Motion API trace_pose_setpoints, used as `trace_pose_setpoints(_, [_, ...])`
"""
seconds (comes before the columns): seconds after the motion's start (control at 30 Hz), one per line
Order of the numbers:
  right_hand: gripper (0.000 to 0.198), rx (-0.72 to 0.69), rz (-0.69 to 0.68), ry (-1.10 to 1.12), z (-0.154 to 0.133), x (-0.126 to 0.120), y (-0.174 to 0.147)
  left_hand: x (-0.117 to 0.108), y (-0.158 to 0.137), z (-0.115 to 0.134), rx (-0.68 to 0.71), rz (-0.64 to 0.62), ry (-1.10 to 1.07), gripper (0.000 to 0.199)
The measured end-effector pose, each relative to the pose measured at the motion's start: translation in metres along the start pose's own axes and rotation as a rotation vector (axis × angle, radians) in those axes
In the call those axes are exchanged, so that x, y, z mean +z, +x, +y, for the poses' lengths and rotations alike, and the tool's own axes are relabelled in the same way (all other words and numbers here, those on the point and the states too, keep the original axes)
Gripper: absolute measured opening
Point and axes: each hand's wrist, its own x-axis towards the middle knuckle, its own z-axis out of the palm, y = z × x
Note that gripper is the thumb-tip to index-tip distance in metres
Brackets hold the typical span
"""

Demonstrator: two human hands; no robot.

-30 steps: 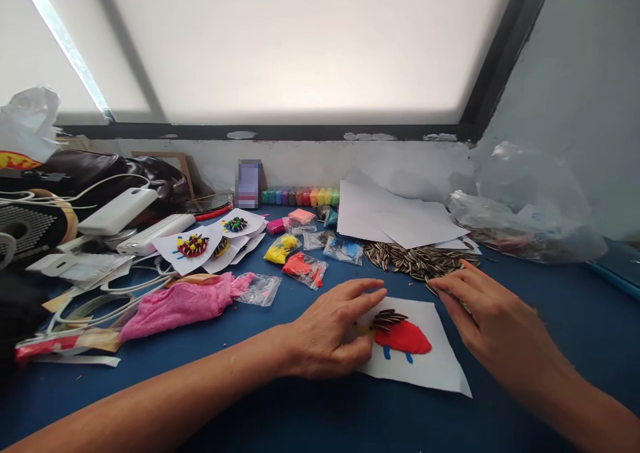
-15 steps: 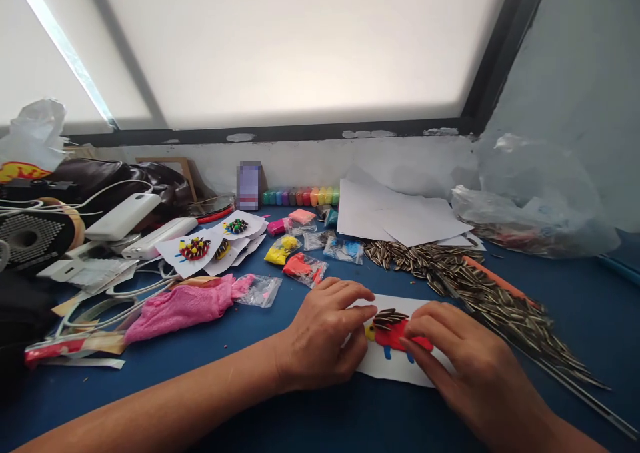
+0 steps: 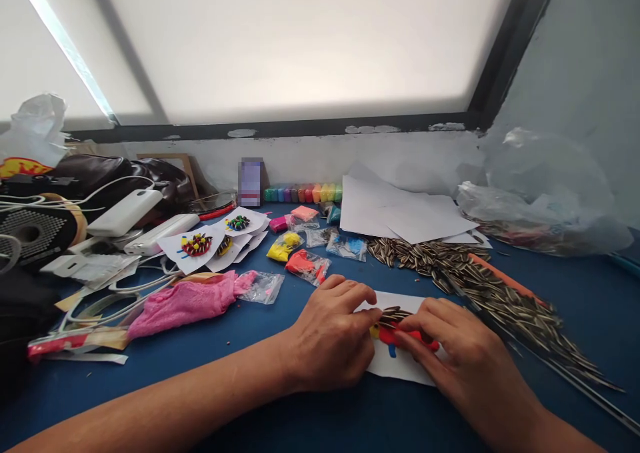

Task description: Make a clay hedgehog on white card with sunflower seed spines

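Observation:
On a white sheet of paper (image 3: 400,367) lies a flat red clay animal (image 3: 387,335) with a yellow head and a blue leg. Striped sunflower seeds (image 3: 393,315) are stuck along its upper back. My left hand (image 3: 336,333) rests at the paper's left side, fingers bent and somewhat apart, tips beside the head and seeds. Over the figure's right half, my right hand (image 3: 457,353) pinches thumb and forefinger together against the red clay, below the seeds. Whatever lies between those fingertips is hidden. Part of the figure is covered by both hands.
Loose sunflower seeds (image 3: 505,299) spread at right beside a long metal strip (image 3: 575,376). Clay packets (image 3: 285,246) lie ahead, near stacked paper (image 3: 400,209). Finished clay figures (image 3: 197,245), a pink cloth (image 3: 185,306) and white cables (image 3: 100,316) occupy the left.
My right hand's fingertips have moved left and up along the red clay toward the seeds. My left hand stays by the head, and the view has shifted slightly.

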Motion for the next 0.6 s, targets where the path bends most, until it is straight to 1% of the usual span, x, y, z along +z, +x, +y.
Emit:
trace_pose_setpoints(0.37, [0.028,0.032,-0.034,-0.013,0.0010,0.0008,0.0040,-0.0008,0.0007,0.0013,0.006,-0.048,0.003,0.027])
trace_pose_setpoints(0.6, [0.026,0.047,-0.036,-0.008,0.0001,0.0010,0.0068,-0.0001,0.0002,0.0021,0.005,-0.042,0.012,0.028])
